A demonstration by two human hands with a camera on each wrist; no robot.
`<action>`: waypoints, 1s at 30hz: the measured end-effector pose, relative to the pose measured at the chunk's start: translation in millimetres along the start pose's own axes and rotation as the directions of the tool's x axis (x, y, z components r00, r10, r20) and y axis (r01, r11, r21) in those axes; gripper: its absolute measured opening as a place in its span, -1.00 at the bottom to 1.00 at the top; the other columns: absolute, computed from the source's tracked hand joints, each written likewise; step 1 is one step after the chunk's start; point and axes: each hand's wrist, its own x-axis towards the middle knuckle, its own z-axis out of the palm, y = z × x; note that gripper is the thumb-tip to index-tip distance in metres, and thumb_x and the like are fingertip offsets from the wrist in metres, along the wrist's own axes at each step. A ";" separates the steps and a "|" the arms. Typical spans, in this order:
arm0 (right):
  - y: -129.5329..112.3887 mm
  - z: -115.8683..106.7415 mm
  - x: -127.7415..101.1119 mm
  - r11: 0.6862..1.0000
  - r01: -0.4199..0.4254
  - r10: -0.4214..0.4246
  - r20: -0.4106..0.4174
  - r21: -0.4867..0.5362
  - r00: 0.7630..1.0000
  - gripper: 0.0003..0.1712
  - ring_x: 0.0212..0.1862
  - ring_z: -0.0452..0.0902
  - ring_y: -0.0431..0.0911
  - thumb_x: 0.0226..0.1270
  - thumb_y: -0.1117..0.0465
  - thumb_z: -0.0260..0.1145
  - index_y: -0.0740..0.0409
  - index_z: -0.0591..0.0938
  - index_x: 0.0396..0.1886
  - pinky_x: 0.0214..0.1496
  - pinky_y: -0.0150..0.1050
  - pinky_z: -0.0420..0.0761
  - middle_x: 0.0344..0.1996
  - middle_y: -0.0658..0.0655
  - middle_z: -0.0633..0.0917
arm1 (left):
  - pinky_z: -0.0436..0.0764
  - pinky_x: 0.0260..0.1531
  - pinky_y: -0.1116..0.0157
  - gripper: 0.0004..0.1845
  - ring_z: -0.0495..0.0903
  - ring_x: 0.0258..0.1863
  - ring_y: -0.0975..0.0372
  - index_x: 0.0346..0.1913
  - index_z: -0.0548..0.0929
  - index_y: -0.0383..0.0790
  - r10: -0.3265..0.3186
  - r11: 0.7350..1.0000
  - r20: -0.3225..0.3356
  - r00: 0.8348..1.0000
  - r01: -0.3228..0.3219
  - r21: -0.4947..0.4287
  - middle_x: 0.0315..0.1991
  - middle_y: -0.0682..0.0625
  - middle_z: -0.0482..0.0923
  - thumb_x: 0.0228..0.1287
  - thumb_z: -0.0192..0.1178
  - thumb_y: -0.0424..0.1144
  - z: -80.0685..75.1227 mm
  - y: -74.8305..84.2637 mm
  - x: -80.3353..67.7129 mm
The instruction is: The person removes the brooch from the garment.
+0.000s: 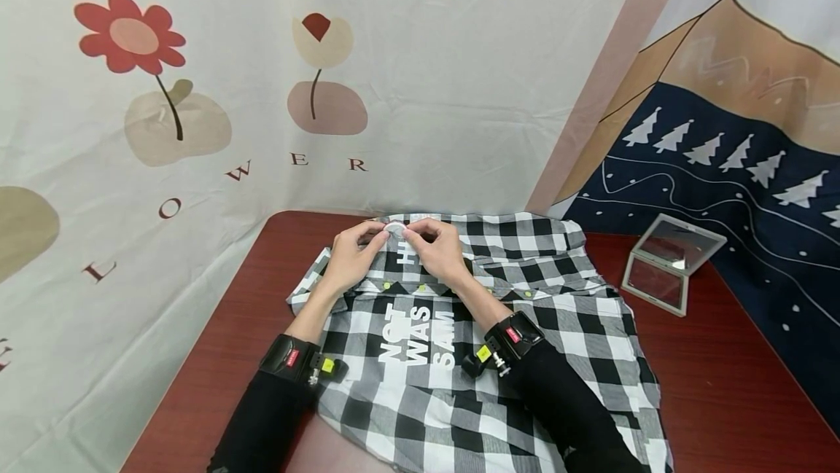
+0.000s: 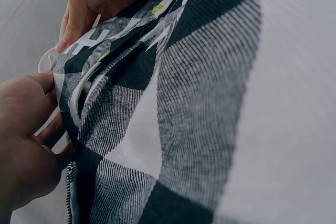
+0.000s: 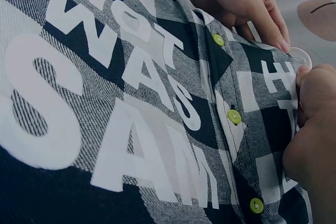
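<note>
A black-and-white checked shirt point(image 1: 558, 327) lies spread on the table, with white printed letters and a row of yellow-green buttons point(image 3: 233, 117). At its far edge is a small round white disc point(image 1: 395, 228). My left hand point(image 1: 349, 258) pinches the disc's left side between thumb and forefinger, together with the shirt's edge. From the other side my right hand point(image 1: 438, 251) pinches it, thumb at the cloth. In the left wrist view the disc point(image 2: 45, 61) stands out past the fabric edge between both hands' fingertips. The fingers beneath the cloth are partly hidden.
An opened square folding mirror point(image 1: 656, 283) rests on the red-brown table point(image 1: 216, 334) to the right of the shirt. Behind the table hangs a pale cloth point(image 1: 446, 152) with flower prints. Dark blue cloth point(image 1: 741, 232) with tree prints borders the right side.
</note>
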 end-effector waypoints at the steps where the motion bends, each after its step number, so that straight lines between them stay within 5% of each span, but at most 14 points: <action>1: 0.1 0.0 -0.1 1.000 0.000 0.000 0.001 -0.001 1.000 -0.88 -0.34 0.62 -0.24 0.55 0.18 0.58 0.15 0.92 -0.10 -0.29 -0.42 0.56 -0.29 0.18 0.87 | 0.79 0.28 -0.18 -0.67 0.86 0.15 -0.17 0.31 0.78 -0.33 0.003 1.000 -0.005 1.000 -0.003 0.001 0.15 -0.31 0.83 0.71 0.32 -0.21 0.2 -0.1 0.1; 18: 1.7 -5.7 -2.0 0.998 0.023 -0.017 0.089 -0.062 0.996 -0.82 -0.26 0.72 -0.18 0.62 0.11 0.52 0.07 0.88 0.04 -0.19 -0.40 0.66 -0.20 0.15 0.89 | 0.83 0.17 -0.13 -0.70 0.86 0.09 -0.10 0.27 0.81 -0.29 0.003 1.000 -0.011 1.000 -0.003 0.024 0.10 -0.25 0.86 0.70 0.34 -0.19 0.1 0.5 -0.4; 24: 1.1 -11.7 -2.4 0.993 0.051 -0.033 0.156 -0.109 0.987 -0.59 0.06 0.85 0.02 0.65 0.01 0.49 0.06 0.79 0.34 0.14 -0.11 0.83 0.10 0.14 0.90 | 0.82 0.12 -0.06 -0.70 0.85 0.06 -0.06 0.27 0.81 -0.26 0.009 0.999 -0.009 1.000 -0.009 0.041 0.08 -0.21 0.87 0.72 0.33 -0.17 -0.4 -1.9 -0.1; 30: -0.4 -16.7 2.4 0.980 0.094 -0.057 0.203 -0.177 0.977 -0.42 0.31 0.78 0.13 0.65 -0.03 0.47 0.11 0.68 0.50 0.42 0.15 0.74 0.26 0.14 0.84 | 0.78 0.07 0.04 -0.73 0.84 0.02 -0.03 0.23 0.83 -0.24 0.028 0.998 -0.010 1.000 -0.027 0.059 0.04 -0.19 0.87 0.71 0.34 -0.19 -1.2 -2.8 1.2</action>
